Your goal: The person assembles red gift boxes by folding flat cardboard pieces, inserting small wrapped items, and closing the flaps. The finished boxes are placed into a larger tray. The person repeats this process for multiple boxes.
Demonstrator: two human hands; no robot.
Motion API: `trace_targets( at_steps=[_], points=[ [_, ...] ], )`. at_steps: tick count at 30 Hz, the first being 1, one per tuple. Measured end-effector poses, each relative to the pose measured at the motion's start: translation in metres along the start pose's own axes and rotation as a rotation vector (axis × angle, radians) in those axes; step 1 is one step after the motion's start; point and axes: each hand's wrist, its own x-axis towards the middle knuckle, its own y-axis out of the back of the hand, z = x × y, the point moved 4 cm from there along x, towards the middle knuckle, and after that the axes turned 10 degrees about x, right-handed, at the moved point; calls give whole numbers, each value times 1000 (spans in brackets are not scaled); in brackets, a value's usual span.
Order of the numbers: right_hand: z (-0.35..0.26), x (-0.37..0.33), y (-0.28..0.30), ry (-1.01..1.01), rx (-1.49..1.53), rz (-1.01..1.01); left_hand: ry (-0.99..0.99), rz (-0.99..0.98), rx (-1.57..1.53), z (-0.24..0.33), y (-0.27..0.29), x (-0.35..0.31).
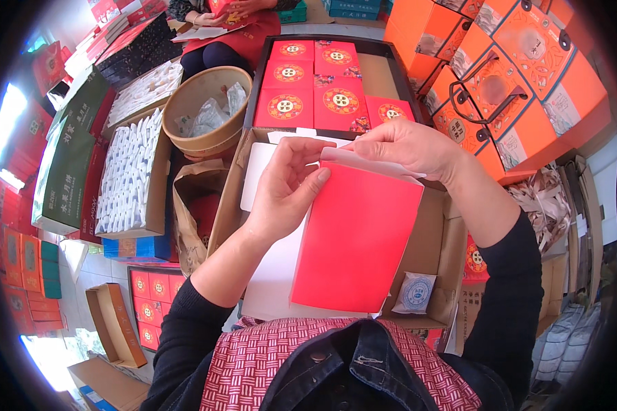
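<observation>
Between my two hands is a red folding carton (360,236), its plain red face toward me and its white inner flap showing at the top. My left hand (288,188) grips the carton's upper left corner, thumb on the red face. At the top edge my right hand (415,152) has its fingers closed on the white flap; the fingertips are partly hidden. Beneath the carton lie white card sheets (271,284) in an open cardboard box (428,226). In that box's near right corner rests a white packet (415,293) with a round blue print.
Ahead is a black-rimmed tray (255,89) of printed red boxes (288,106). To its left stand a round tan bucket (175,130) with clear plastic and a box of white packets (130,175). Orange gift boxes (528,89) crowd the right. Across from me sits another person (233,34).
</observation>
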Motion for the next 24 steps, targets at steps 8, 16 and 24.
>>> trace_targets(
  at_steps=[8,16,24],
  points=[
    [3,4,-2,92,-123,96,-26,-10,-1,3,1,-2],
    [1,4,-7,219,-285,190,-34,6,43,3,2,-4],
    [1,-3,2,271,-382,169,-49,2,130,-3,4,-3]
  ],
)
